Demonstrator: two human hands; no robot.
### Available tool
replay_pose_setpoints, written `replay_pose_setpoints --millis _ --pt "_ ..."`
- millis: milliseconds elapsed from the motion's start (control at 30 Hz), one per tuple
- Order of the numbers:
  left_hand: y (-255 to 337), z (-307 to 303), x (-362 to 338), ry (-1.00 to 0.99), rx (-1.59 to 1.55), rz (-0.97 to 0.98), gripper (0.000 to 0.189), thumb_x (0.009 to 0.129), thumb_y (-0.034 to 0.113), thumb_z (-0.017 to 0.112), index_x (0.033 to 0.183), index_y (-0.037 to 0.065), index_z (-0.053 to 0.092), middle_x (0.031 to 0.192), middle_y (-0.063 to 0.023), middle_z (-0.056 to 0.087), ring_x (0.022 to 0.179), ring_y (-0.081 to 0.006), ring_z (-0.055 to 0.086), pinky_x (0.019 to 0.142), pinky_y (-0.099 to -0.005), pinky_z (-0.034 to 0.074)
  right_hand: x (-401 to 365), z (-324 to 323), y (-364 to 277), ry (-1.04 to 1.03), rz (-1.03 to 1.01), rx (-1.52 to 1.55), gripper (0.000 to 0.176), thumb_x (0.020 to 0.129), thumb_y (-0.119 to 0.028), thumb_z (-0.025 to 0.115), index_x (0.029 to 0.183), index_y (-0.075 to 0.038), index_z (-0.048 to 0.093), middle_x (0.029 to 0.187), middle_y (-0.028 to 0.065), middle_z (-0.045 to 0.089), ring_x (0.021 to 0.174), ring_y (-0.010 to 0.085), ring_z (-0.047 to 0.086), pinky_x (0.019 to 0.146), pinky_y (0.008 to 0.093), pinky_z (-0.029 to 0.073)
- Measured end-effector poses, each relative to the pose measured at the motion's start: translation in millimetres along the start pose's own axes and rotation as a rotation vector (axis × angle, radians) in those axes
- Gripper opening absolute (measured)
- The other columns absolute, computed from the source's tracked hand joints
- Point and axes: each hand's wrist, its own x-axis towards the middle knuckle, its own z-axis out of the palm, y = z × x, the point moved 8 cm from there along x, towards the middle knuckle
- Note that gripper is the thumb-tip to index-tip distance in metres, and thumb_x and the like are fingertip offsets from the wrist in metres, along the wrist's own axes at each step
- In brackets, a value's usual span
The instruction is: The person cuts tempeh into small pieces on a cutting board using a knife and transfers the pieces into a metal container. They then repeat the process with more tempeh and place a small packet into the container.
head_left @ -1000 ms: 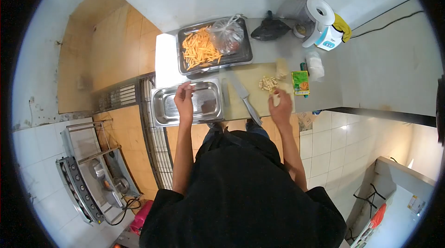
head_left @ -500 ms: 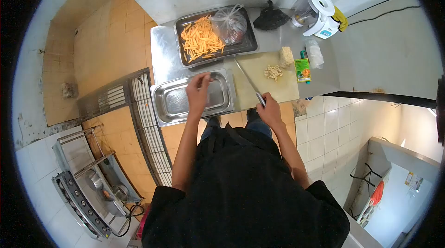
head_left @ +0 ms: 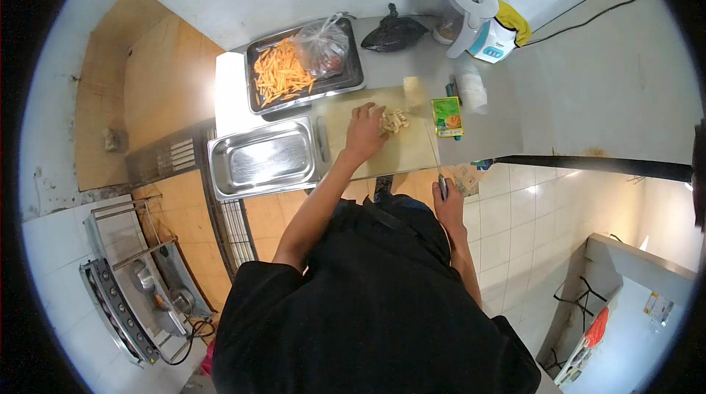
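My left hand (head_left: pixel 365 134) is over the cutting board (head_left: pixel 346 150), its fingers spread against the left side of a small pile of diced tempeh (head_left: pixel 396 122). A pale tempeh block (head_left: pixel 412 92) stands behind the pile. In my right hand (head_left: pixel 449 208) is a knife (head_left: pixel 443 186), gripped by its handle beyond the board's near right corner. The blade is edge-on and thin, pointing away from me. A green-and-yellow packet (head_left: pixel 447 117) lies just right of the board.
A steel pan (head_left: pixel 317 162) sits left of the board. Behind it, a dark tray (head_left: pixel 358 79) holds orange sticks (head_left: pixel 281 70) and a clear plastic bag (head_left: pixel 322 48). A black bag (head_left: pixel 395 32), a blender (head_left: pixel 471 15) and a white plastic roll (head_left: pixel 471 91) stand farther back and right.
My left hand has moved right, from above the steel pan to the diced tempeh. The knife has left the board's middle and moved right and nearer me. The camera view has shifted.
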Motion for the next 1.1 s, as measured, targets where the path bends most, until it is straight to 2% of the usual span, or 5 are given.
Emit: replay_pose_setpoints --millis 233,533,800,933,1100 --pt "23 26 7 0.249 -0.046 0.079 0.083 0.073 0.033 0.086 0.142 0.002 0.052 0.147 -0.0168 0.049 0.145 -0.0442 0.034 0.121 -0.0546 0.03 16 0 31 -0.126 -0.028 -0.083 0.028 0.1 -0.034 0.063 0.099 -0.006 0.061 0.07 0.0189 0.065 0.067 0.0419 0.067 0.062 0.0512 0.051" --pt "40 32 11 0.4 -0.032 0.124 0.046 0.077 0.02 0.081 0.12 0.012 0.066 0.129 -0.0079 0.062 0.13 -0.0357 0.048 0.119 -0.0558 0.03 14 -17 45 -0.173 -0.07 -0.047 0.024 0.099 -0.03 0.066 0.097 -0.007 0.061 0.068 0.0179 0.065 0.065 0.0403 0.067 0.06 0.0507 0.05" --pt "16 19 -3 0.413 -0.133 0.171 0.032 0.077 0.006 0.078 0.108 0.004 0.069 0.119 -0.0099 0.063 0.117 -0.036 0.054 0.103 -0.0467 0.046 18 -14 46 -0.232 -0.093 -0.021 0.023 0.098 -0.03 0.067 0.1 -0.006 0.063 0.07 0.0178 0.065 0.067 0.0403 0.068 0.061 0.0496 0.051" --pt "7 2 -15 0.392 -0.117 0.179 0.034 0.08 0.008 0.077 0.111 0.002 0.067 0.124 -0.0139 0.061 0.119 -0.0373 0.054 0.104 -0.0472 0.046 25 -2 34 -0.239 -0.178 -0.037 0.024 0.098 -0.029 0.067 0.104 -0.006 0.063 0.074 0.0186 0.068 0.071 0.0415 0.069 0.064 0.0497 0.053" --pt "3 -20 -29 0.523 -0.261 0.067 0.05 0.089 0.013 0.073 0.135 0.0 0.058 0.138 -0.0218 0.054 0.131 -0.0426 0.049 0.112 -0.0494 0.041 36 14 13 -0.307 -0.116 0.03 0.025 0.101 -0.027 0.064 0.11 -0.004 0.061 0.078 0.021 0.069 0.078 0.0434 0.07 0.069 0.0503 0.054"
